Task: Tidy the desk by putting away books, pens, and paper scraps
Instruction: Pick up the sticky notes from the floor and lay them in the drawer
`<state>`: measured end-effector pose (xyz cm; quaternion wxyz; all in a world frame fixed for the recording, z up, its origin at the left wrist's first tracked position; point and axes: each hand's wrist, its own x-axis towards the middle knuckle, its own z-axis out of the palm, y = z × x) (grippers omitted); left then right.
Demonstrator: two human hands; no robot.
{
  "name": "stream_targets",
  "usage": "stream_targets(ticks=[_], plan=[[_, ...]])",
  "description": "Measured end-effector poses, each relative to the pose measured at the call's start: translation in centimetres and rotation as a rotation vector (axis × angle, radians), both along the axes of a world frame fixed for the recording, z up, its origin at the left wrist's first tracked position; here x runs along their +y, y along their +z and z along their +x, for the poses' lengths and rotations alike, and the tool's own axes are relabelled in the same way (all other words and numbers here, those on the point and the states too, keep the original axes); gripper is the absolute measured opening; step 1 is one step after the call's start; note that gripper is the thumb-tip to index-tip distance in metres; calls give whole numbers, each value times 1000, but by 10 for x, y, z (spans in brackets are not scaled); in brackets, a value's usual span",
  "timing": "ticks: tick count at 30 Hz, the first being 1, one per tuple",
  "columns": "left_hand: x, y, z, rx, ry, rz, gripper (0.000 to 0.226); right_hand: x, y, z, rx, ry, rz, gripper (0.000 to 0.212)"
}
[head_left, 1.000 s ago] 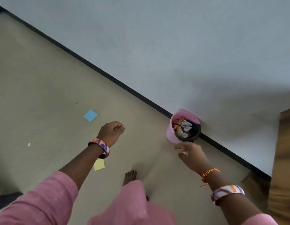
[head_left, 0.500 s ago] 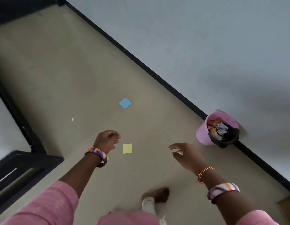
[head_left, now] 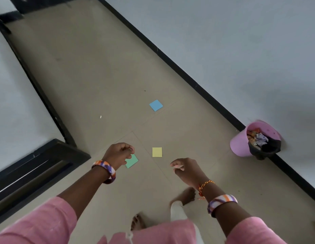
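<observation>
Three square sticky notes lie on the beige floor: a blue note [head_left: 156, 105] farthest off, a yellow note [head_left: 157, 152] nearer, and a green note [head_left: 133, 161] partly hidden under my left hand [head_left: 120, 153]. That hand hovers above the green note, curled into a fist, with nothing visible in it. My right hand [head_left: 185, 169] hangs to the right of the yellow note, fingers loosely curled and holding nothing. A pink bin [head_left: 240, 146] with a black liner stands by the wall at right, with crumpled paper [head_left: 261, 139] inside.
A tiny white scrap [head_left: 100, 117] lies on the floor to the left. Black skirting [head_left: 188, 78] runs along the grey wall on the right. A black frame [head_left: 38, 162] juts in at the lower left. My bare feet [head_left: 188, 195] stand below the hands.
The view has swung left, away from the bin, which now sits far right. My right hand has drawn back from the bin. The green note has come into sight under my left hand.
</observation>
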<state>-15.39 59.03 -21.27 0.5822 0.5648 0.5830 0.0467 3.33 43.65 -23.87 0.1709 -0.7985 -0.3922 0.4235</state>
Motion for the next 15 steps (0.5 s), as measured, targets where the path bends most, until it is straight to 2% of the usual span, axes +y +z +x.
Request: stream_targets(ticks=[3, 8, 15], plan=[[14, -5, -21, 66, -40, -24, 11, 12, -9, -19, 41, 30, -21, 32], [42, -29, -29, 157, -49, -64, 14, 34, -32, -17, 81, 39, -63, 28], [88, -104, -11, 386, 13, -127, 10, 81, -105, 24, 183, 84, -178, 26]])
